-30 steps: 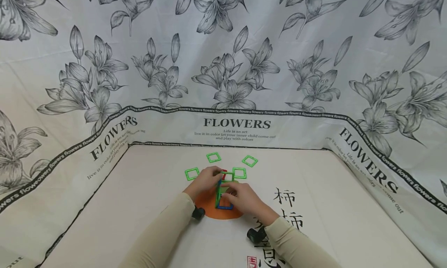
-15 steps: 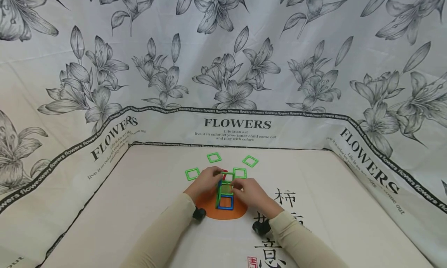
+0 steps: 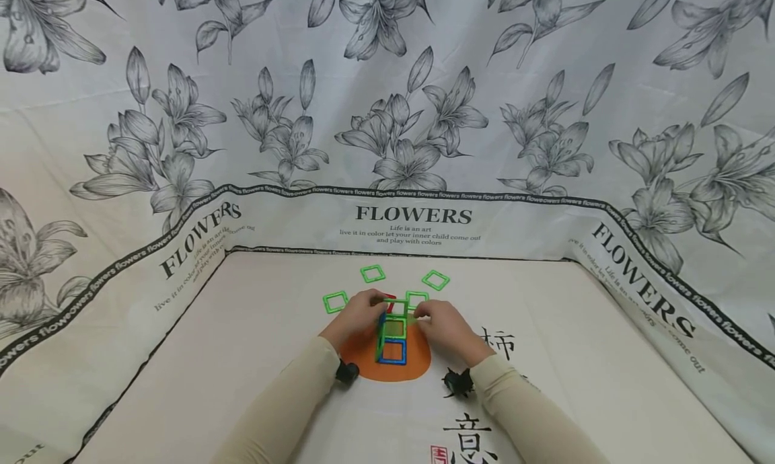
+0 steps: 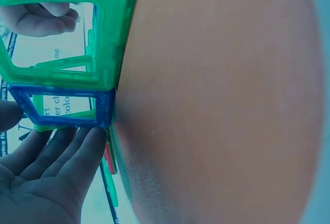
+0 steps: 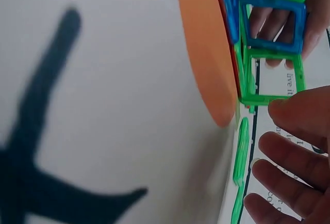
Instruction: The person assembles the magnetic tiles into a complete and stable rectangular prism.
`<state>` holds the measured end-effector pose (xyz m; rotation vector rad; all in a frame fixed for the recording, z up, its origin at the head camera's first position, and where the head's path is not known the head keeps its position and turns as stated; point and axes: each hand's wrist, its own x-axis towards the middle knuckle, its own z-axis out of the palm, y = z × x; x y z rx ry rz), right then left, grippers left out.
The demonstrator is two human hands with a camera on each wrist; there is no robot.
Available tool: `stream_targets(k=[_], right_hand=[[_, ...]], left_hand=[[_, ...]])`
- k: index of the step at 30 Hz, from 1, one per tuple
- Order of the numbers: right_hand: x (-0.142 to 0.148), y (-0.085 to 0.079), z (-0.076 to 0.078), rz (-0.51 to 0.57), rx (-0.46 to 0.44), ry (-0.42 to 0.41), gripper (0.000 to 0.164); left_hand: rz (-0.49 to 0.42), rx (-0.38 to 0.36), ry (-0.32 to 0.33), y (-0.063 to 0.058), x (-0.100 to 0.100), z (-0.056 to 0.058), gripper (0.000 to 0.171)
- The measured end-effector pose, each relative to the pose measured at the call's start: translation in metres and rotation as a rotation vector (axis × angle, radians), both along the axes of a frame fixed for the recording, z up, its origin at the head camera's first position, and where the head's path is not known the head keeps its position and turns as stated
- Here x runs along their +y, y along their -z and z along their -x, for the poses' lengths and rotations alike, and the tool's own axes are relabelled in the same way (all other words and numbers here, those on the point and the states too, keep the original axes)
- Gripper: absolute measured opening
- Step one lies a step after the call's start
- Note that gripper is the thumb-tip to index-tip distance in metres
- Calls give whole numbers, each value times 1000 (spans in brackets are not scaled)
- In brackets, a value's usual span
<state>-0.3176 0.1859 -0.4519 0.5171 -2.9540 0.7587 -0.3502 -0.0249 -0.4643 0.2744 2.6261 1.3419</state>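
Square-framed magnetic tiles, green, blue and red, form a small standing structure (image 3: 395, 327) on an orange printed circle. My left hand (image 3: 357, 316) holds its far left side; the left wrist view shows the thumb and fingers about a blue tile (image 4: 104, 108), below a larger green tile (image 4: 111, 43). My right hand (image 3: 445, 329) is at the structure's right side, fingers loosely bent. In the right wrist view its thumb (image 5: 299, 113) meets or nearly meets the edge of a green tile (image 5: 301, 77). Whether it touches I cannot tell.
Several loose green square tiles lie flat behind the structure, among them a tile at left (image 3: 336, 302), one at far right (image 3: 436, 280). The orange circle (image 3: 418, 366) and black characters (image 3: 469, 437) are printed on the white cloth. A floral cloth wall (image 3: 412, 212) encloses the table.
My right hand has moved from in front of the structure to its right side and slightly back, uncovering the front blue tile. My left hand has stayed in place.
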Motion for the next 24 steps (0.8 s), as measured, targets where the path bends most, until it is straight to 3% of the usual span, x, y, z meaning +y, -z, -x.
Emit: stream_targets(k=[9, 24], right_hand=[[0, -2, 13, -62, -61, 61, 22], [-8, -2, 29, -187, -39, 67, 27]], left_hand=[[-17, -4, 17, -1, -2, -2, 33], [-25, -14, 0, 0, -1, -1, 32]])
